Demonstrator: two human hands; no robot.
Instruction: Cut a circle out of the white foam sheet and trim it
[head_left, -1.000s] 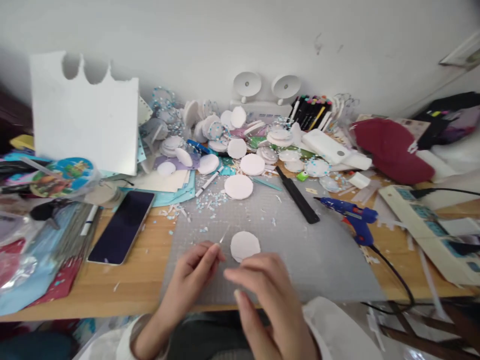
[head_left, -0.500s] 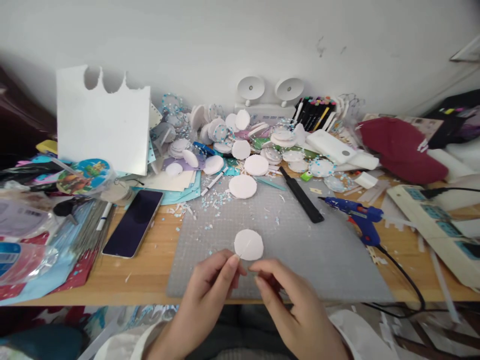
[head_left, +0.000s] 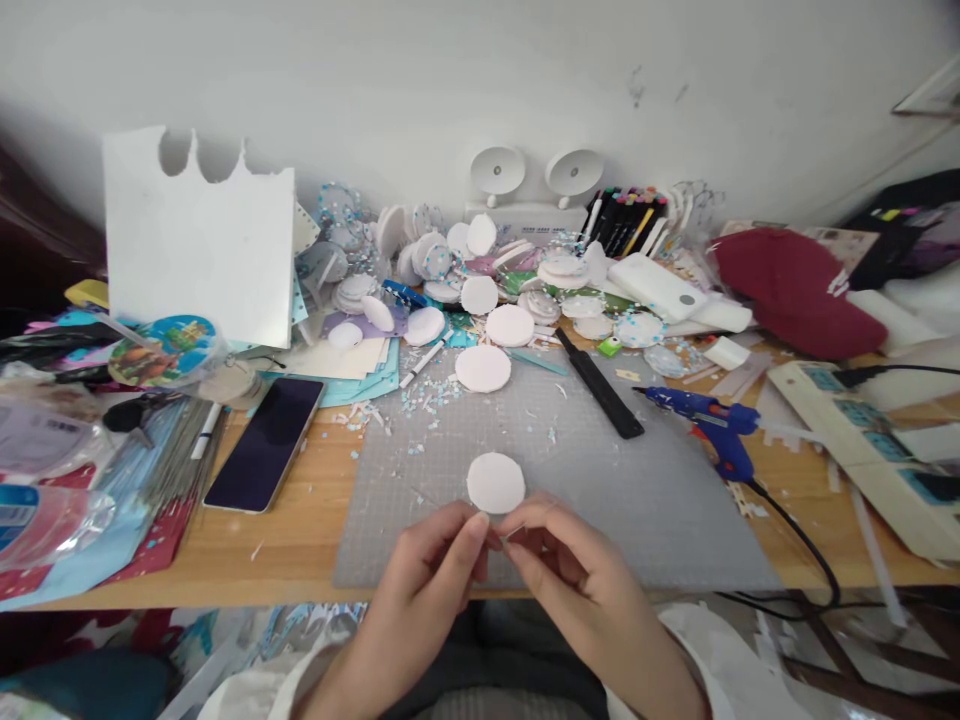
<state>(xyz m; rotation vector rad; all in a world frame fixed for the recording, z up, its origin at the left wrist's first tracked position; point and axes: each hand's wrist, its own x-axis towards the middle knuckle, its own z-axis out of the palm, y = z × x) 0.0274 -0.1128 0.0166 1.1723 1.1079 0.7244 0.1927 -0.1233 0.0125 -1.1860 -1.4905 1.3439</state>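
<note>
My left hand (head_left: 431, 575) is closed in a pinch just in front of a white foam disc (head_left: 496, 481) lying on the grey cutting mat (head_left: 615, 510). Facing it, my right hand (head_left: 581, 585) pinches too, and the fingertips of both nearly meet. A thin wire (head_left: 514, 530) shows at the right fingertips; how far it runs inside the left pinch is hidden. Farther back on the mat lies a second white foam disc (head_left: 483, 369).
A blue glue gun (head_left: 709, 415) and a black utility knife (head_left: 600, 385) lie right, near a power strip (head_left: 862, 450). A phone (head_left: 265, 443) and a bundle of thin wires (head_left: 180, 465) are left. Decorated discs (head_left: 435, 260) pile up behind; white foam board (head_left: 199, 255) leans against the wall.
My hands have come closer together, the right moving left to meet the left. The thin wire that slanted from the left fingers over the disc now shows at the right fingertips.
</note>
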